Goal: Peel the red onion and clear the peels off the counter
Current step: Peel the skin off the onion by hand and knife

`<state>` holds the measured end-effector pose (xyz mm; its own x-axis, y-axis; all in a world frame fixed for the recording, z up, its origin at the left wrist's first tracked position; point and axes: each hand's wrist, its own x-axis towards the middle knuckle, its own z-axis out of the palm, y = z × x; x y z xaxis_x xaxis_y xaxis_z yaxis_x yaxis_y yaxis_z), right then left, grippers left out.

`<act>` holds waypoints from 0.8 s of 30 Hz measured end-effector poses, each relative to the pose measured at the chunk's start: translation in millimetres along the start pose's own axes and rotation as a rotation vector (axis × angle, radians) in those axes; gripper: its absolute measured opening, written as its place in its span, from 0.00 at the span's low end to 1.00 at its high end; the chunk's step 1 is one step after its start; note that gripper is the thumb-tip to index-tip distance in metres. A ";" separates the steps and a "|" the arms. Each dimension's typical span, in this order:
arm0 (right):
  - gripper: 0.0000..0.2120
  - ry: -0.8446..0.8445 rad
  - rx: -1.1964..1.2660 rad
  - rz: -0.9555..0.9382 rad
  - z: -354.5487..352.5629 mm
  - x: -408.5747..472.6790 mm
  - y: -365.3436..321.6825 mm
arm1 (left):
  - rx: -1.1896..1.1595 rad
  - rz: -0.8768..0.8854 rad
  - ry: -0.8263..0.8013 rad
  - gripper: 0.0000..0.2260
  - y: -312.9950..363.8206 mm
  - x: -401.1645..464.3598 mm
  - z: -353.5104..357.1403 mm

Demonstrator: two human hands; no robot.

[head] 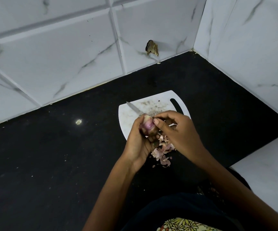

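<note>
My left hand (139, 140) grips a small red onion (147, 125), pale purple and partly bare, just above the near edge of a white cutting board (128, 117). Fingers and thumb of my right hand (176, 130) pinch at the onion's top. A heap of pinkish onion peels (162, 152) lies on the black counter (51, 155) right under my hands, partly hidden by them.
A knife (134, 108) lies on the board, its blade pointing to the far left and its handle hidden behind my hands. White marbled tile walls close the counter at the back and right. A white surface (268, 177) stands at the near right.
</note>
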<state>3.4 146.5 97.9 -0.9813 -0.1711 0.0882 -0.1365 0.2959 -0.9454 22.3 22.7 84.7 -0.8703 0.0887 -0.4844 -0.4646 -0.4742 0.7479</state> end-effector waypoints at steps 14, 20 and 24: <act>0.16 -0.005 -0.116 -0.109 -2.0 0.8 -8.6 | -0.129 -0.006 0.035 0.25 5.7 -4.5 6.5; 0.15 -0.032 -0.107 -0.122 -8.1 6.1 -10.8 | -0.136 -0.013 0.065 0.28 6.8 -3.8 4.0; 0.12 0.022 -0.076 -0.089 -12.9 8.6 -10.5 | -0.163 -0.049 0.002 0.25 5.5 -3.7 4.4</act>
<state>-5.4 154.0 112.6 -0.9676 -0.1794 0.1779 -0.2319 0.3510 -0.9072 22.3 23.6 92.5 -0.8471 0.1136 -0.5191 -0.4734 -0.6052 0.6400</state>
